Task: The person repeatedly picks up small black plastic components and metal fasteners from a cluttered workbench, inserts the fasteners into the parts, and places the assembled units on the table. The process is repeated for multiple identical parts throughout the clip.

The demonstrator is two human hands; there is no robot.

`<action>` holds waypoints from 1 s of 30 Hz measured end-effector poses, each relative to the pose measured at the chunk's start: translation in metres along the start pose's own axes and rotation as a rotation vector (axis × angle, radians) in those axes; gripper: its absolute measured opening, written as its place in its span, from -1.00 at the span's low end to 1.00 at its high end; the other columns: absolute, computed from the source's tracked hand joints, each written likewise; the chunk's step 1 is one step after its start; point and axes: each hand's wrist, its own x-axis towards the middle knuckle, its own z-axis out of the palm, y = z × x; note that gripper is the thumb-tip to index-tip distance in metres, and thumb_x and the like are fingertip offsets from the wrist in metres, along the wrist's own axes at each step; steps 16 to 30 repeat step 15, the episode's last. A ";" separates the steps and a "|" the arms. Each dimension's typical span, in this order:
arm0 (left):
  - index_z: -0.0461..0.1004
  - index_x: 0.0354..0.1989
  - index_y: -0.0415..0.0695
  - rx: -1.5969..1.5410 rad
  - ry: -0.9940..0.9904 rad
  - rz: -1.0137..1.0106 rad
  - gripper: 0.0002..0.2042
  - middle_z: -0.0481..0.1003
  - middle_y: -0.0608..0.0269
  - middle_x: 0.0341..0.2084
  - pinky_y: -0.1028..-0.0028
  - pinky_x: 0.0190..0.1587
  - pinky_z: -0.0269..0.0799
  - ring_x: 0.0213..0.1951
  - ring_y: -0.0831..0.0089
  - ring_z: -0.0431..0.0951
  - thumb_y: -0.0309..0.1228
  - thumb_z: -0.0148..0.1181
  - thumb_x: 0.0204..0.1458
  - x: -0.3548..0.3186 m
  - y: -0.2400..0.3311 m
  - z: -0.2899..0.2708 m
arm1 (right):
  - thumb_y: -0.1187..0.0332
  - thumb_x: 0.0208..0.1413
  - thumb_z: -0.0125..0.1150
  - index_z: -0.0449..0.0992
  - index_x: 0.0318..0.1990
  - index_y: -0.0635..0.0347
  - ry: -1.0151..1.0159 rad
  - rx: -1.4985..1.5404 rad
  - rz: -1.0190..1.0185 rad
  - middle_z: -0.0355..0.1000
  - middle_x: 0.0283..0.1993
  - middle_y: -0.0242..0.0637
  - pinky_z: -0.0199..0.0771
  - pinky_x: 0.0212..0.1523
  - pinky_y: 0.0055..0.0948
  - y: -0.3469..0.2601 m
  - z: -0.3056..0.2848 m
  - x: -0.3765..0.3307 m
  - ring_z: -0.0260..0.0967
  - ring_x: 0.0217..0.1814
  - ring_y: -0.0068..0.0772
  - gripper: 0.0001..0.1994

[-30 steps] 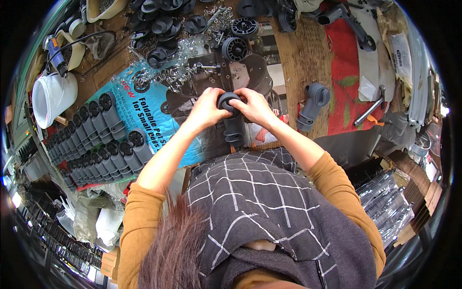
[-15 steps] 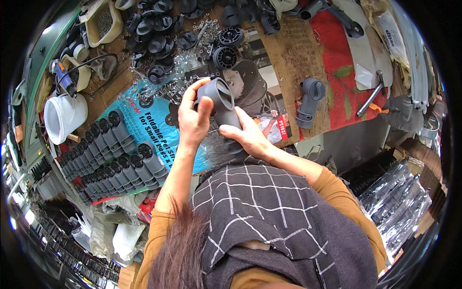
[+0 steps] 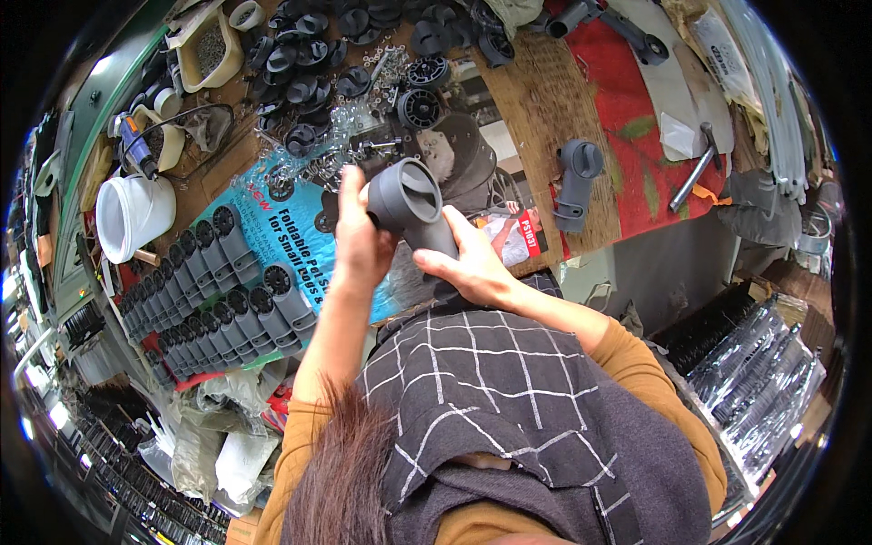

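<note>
A dark grey plastic tube fitting (image 3: pixel 433 238) with a round, knob-like cap is held up in front of my apron, tilted toward the upper left. My right hand (image 3: pixel 474 265) grips its lower tube, with the thumb along the near side. My left hand (image 3: pixel 361 238) is pressed round the left side of its wide head; that hand is slightly blurred and some fingers are hidden behind the part. Just beyond lie a bolt (image 3: pixel 380 145) and loose metal hardware on the table. A similar grey fitting (image 3: pixel 578 186) lies to the right on bare wood.
Rows of grey fittings (image 3: pixel 238 318) stand at the left on a blue printed sheet (image 3: pixel 300 227). Black knobs (image 3: pixel 304 59) are heaped at the back. A white bucket (image 3: pixel 136 216), a blue power screwdriver (image 3: pixel 136 150) and a hammer (image 3: pixel 695 173) lie around the table.
My left hand has turned on the fitting's head, its thumb no longer showing across the front. The fitting has dipped slightly, with its cap facing me more.
</note>
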 end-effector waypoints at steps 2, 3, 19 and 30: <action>0.48 -0.12 -0.24 0.028 0.267 0.161 -0.43 0.55 0.15 -0.24 0.38 -0.05 0.43 -0.20 0.35 0.56 0.08 -0.23 0.22 0.005 -0.016 0.007 | 0.00 -0.06 0.28 0.30 0.01 0.30 -0.005 0.043 0.032 0.46 -0.13 0.00 0.38 -0.02 -0.28 -0.001 0.006 -0.003 0.44 -0.07 -0.21 -0.39; 0.48 -0.15 -0.23 -0.039 0.216 0.284 -0.50 0.55 0.17 -0.27 0.39 -0.06 0.44 -0.23 0.35 0.56 0.01 -0.19 0.22 0.006 -0.020 0.009 | -0.01 -0.06 0.28 0.30 0.01 0.30 0.000 0.057 0.037 0.47 -0.13 0.01 0.38 -0.03 -0.27 -0.002 0.007 -0.001 0.45 -0.06 -0.18 -0.38; 0.44 -0.08 -0.33 0.258 -0.055 0.337 -0.49 0.53 0.16 -0.24 0.44 -0.06 0.36 -0.23 0.38 0.50 -0.04 -0.15 0.23 -0.010 -0.038 0.017 | 0.00 0.13 0.11 0.43 -0.30 0.12 0.292 -0.604 -0.408 0.39 -0.26 -0.12 0.18 -0.16 -0.15 -0.005 -0.023 0.004 0.23 -0.21 -0.14 -0.66; 0.44 -0.08 -0.33 0.258 -0.055 0.337 -0.49 0.53 0.16 -0.24 0.44 -0.06 0.36 -0.23 0.38 0.50 -0.04 -0.15 0.23 -0.010 -0.038 0.017 | 0.00 0.13 0.11 0.43 -0.30 0.12 0.292 -0.604 -0.408 0.39 -0.26 -0.12 0.18 -0.16 -0.15 -0.005 -0.023 0.004 0.23 -0.21 -0.14 -0.66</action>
